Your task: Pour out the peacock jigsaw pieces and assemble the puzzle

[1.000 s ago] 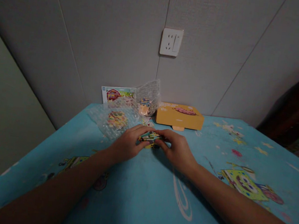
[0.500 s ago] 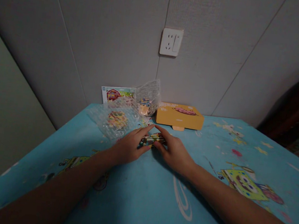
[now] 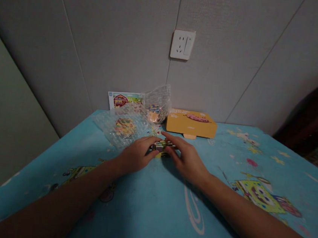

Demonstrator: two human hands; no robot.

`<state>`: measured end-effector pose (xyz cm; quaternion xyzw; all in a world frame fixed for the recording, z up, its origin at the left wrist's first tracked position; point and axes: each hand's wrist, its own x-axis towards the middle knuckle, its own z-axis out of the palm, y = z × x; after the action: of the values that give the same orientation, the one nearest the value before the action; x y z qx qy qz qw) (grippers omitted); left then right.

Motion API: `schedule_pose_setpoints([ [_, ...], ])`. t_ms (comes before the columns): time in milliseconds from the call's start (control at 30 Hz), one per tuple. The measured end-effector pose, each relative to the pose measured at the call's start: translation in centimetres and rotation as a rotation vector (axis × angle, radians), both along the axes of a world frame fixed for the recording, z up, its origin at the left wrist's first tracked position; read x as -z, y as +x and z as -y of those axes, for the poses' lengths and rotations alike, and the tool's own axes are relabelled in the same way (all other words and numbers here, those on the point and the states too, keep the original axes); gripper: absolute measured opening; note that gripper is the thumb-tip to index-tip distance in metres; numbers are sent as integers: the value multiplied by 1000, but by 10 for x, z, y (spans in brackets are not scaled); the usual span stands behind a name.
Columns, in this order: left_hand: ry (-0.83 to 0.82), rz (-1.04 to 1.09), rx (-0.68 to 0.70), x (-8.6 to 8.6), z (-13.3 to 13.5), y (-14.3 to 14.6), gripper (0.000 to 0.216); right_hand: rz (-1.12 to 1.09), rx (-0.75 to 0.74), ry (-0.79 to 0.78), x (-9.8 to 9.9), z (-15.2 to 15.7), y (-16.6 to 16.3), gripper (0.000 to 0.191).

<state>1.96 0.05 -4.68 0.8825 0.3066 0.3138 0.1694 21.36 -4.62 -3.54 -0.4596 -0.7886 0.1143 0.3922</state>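
Between my two hands is a small pile of colourful, flat puzzle pieces (image 3: 160, 146), close to the tabletop. My left hand (image 3: 138, 153) grips the pile from the left, thumb at the near side and fingers at the far side. From the right, my right hand (image 3: 187, 156) closes on it in the same way, its forefinger reaching over the top. The fingers hide part of the pile, so single pieces are hard to make out. Just behind and left of my left hand lies a clear bubble-wrap bag (image 3: 104, 126) with colourful pieces inside.
A second clear bag (image 3: 161, 96) with pieces stands against the wall. Beside it are a picture card (image 3: 121, 100) showing a red barn and a yellow box (image 3: 191, 124) with its flap out. A blue cartoon-print cover (image 3: 149, 209) lies over the table. A wall socket (image 3: 182, 45) is above.
The pieces between my hands have shifted and now show different edges and colours. My right forefinger lies further across the top, and my left fingers have drawn back slightly.
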Motion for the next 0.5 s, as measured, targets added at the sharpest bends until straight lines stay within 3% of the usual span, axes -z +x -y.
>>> schedule_pose_setpoints([
  [133,-15,-11,-4,-2,-1,0,26,29,-24,19,-8,2,-1,34],
  [333,-24,16,6,0,-2,0,31,35,121,31,-11,3,-2,26],
  [500,-33,25,6,0,-2,0,37,12,213,-51,-12,1,1,20],
])
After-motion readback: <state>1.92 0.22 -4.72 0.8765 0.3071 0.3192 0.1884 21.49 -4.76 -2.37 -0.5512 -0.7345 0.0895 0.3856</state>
